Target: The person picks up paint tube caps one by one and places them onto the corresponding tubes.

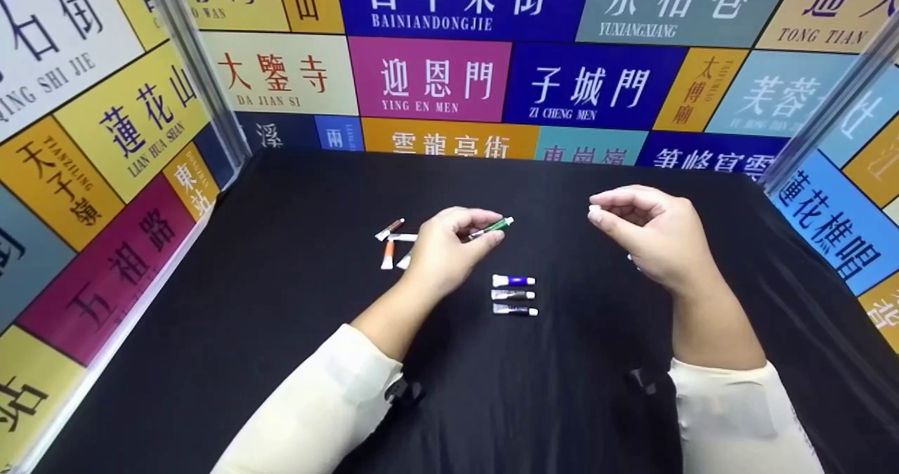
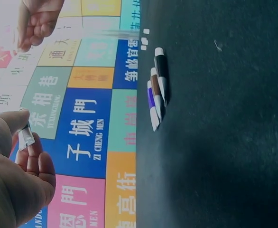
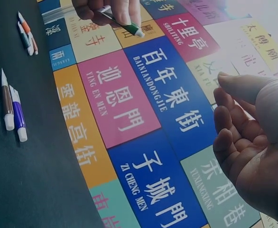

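A green paint tube (image 1: 499, 225) is pinched between the thumb and fingers of my left hand (image 1: 449, 249), its white end pointing right. To the right, my right hand (image 1: 657, 235) is raised and pinches a small white cap (image 1: 595, 210) at the tips of thumb and forefinger. Nearer me on the black cloth lie three paint tubes in a row: purple (image 1: 518, 280), brown (image 1: 520, 295) and black (image 1: 520, 311). Their white ends face right. Several small white pieces (image 2: 144, 41) lie on the cloth, mostly hidden behind my right hand in the head view.
Left of my left hand lies a loose group of tubes, among them an orange tube (image 1: 388, 255) and a brown-red tube (image 1: 393, 227); that hand partly covers the group. Panels with printed street names (image 1: 430, 79) stand around the back and sides of the black cloth (image 1: 281, 333).
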Motion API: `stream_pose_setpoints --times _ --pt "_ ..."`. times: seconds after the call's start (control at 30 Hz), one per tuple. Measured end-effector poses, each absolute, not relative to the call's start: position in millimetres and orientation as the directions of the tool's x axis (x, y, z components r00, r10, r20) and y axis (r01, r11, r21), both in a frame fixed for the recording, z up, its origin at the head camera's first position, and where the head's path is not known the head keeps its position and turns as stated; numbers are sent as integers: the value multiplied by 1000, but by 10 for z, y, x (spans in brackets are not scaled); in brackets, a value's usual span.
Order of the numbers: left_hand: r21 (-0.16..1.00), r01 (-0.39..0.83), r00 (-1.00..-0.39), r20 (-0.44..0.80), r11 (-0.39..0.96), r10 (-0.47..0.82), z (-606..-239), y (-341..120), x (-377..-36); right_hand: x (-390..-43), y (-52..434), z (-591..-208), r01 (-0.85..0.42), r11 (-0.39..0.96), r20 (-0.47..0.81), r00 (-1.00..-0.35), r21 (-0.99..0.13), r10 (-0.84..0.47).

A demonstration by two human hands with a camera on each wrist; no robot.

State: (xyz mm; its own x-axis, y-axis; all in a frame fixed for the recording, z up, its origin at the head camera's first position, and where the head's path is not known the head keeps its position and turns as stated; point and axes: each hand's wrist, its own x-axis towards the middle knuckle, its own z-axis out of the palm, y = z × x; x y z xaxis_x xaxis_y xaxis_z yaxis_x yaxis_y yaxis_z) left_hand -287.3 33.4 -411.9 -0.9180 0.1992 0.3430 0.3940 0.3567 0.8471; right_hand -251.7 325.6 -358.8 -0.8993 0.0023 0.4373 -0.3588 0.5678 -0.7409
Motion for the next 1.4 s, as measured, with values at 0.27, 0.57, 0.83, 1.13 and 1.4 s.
stream_pose_setpoints --times 0.27,0.57,0.83,1.13,1.4 --pt "842 421 -906 369 339 209 -4084 379 -2802 -2457 3168 -3572 -413 567 481 -876 -713 -34" --pt "855 430 -900 381 291 213 -4012 426 -2744 -2404 3043 -3536 -477 543 529 -846 -691 -69" --pt "842 459 -885 405 284 230 -3966 456 -2700 -2364 2976 -3522 -499 554 547 -832 -666 -92" --pt "826 485 -871 429 288 238 -3931 473 -2656 -2337 2941 -3536 -517 563 551 -825 -644 -127" --pt "827 492 -866 434 273 247 -3901 485 -2611 -2320 2900 -3527 -542 557 563 -812 -630 -153"
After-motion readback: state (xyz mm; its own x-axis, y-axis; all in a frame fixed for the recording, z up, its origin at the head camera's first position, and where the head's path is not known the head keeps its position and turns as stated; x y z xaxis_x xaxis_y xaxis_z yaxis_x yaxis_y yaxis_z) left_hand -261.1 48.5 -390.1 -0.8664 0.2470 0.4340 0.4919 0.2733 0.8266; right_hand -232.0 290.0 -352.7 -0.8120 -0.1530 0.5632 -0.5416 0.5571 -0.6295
